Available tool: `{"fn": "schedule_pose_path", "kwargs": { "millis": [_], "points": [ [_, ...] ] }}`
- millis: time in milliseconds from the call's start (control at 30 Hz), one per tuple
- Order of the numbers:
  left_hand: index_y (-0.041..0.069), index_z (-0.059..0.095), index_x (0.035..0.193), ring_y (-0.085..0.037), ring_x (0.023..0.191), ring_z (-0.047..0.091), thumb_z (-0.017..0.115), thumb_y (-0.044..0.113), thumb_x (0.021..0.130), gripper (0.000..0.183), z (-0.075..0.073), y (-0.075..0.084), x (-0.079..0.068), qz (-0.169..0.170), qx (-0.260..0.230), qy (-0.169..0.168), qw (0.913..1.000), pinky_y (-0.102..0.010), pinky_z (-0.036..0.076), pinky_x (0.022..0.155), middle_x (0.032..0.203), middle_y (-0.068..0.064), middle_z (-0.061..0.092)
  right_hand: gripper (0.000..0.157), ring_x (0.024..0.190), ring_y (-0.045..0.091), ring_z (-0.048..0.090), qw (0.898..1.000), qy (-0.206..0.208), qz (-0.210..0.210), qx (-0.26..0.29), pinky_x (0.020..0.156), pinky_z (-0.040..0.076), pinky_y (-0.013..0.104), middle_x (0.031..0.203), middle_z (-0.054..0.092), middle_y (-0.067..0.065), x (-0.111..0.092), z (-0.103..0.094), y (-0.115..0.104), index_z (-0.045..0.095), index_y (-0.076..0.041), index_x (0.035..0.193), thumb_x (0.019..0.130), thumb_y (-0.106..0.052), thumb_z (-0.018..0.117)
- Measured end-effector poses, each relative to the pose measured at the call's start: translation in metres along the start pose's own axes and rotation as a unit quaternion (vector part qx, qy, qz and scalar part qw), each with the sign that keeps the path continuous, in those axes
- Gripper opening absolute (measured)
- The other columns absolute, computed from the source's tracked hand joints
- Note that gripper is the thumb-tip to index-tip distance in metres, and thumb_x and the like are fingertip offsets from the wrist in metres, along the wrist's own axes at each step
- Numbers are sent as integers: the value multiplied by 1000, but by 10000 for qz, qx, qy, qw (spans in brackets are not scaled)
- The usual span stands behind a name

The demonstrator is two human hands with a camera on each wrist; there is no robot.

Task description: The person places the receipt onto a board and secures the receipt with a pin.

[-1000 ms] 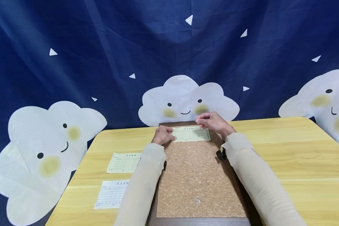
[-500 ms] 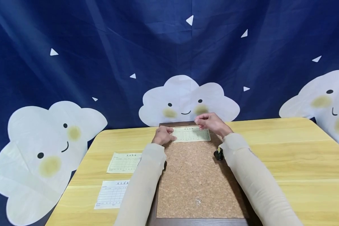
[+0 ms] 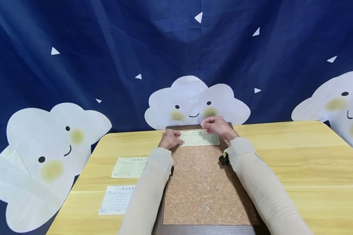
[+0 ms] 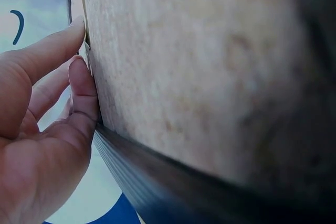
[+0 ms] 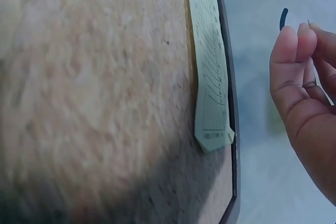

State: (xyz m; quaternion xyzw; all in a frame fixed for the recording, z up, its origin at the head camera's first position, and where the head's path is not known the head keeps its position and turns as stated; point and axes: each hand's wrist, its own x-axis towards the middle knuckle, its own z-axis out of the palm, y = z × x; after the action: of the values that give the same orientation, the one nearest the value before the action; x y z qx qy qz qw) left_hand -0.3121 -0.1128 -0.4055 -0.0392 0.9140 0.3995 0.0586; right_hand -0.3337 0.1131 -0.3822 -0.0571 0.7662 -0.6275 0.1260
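Observation:
A pale green printed form slip [image 3: 198, 138] lies across the top of the framed cork board [image 3: 209, 182]. At the slip's left end, my left hand [image 3: 169, 139] presses it with thumb and index finger set apart; the left wrist view shows those fingertips [image 4: 79, 30] right at the paper's edge. Above the slip's upper edge, my right hand [image 3: 220, 127] pinches a small pushpin [image 3: 202, 124] between thumb and fingers, its body mostly hidden. In the right wrist view the right hand [image 5: 304, 87] is off the board's surface, and the slip's near end lifts slightly.
On the wooden table [image 3: 317, 163], left of the board, lie another green form slip [image 3: 129, 167] and a white form slip [image 3: 116, 199], both partly covered by the left sleeve [image 3: 150, 189]. A dark blue curtain [image 3: 120, 49] with cloud faces hangs behind the table.
My right hand has shifted slightly left along the slip's top edge, still pinching the pushpin. The left hand and the slip stay in place.

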Motion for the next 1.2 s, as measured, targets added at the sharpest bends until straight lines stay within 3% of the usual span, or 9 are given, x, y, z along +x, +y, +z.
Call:
{"fn": "schedule_pose_path", "kwargs": {
  "millis": [233, 467, 700, 1000, 1200],
  "points": [
    [3, 71, 119, -23, 111, 60, 83, 6, 81, 40, -1, -1, 1, 17, 33, 1, 10000, -36, 48, 98, 116, -11, 67, 28, 79, 16, 59, 9997, 156, 131, 138, 77, 57, 29, 96, 64, 10, 4, 5, 2, 61, 11, 122, 99, -6, 61],
    [3, 71, 119, -23, 110, 60, 83, 6, 81, 40, -1, -1, 3, -3, -15, 21, 10000, -35, 48, 97, 116, -11, 67, 29, 72, 11, 58, 9988, 272, 229, 329, 73, 57, 27, 90, 64, 7, 10, 9, 4, 61, 12, 122, 99, -6, 62],
    [3, 71, 120, -25, 111, 60, 83, 5, 81, 40, 0, -1, 2, -42, -62, -24, 10000, -37, 49, 97, 117, -11, 67, 33, 68, 9, 59, 9971, 353, 444, 503, 75, 57, 28, 105, 65, 19, 14, 11, 7, 60, 11, 127, 100, -7, 61],
    [3, 71, 120, -25, 112, 61, 83, 5, 81, 41, 2, -1, 1, 28, -46, 5, 10000, -36, 49, 96, 116, -11, 67, 32, 68, 8, 60, 9950, 402, 570, 721, 68, 56, 22, 106, 66, 18, 18, 17, 9, 60, 10, 128, 101, -6, 59],
    [4, 71, 120, -26, 115, 60, 83, 5, 80, 42, 1, -2, 1, 1, -131, -7, 9999, -37, 49, 98, 119, -12, 67, 33, 71, 8, 62, 9948, 343, 600, 750, 71, 57, 24, 110, 66, 19, 20, 22, 10, 60, 9, 129, 101, -7, 59]
  ]
}}
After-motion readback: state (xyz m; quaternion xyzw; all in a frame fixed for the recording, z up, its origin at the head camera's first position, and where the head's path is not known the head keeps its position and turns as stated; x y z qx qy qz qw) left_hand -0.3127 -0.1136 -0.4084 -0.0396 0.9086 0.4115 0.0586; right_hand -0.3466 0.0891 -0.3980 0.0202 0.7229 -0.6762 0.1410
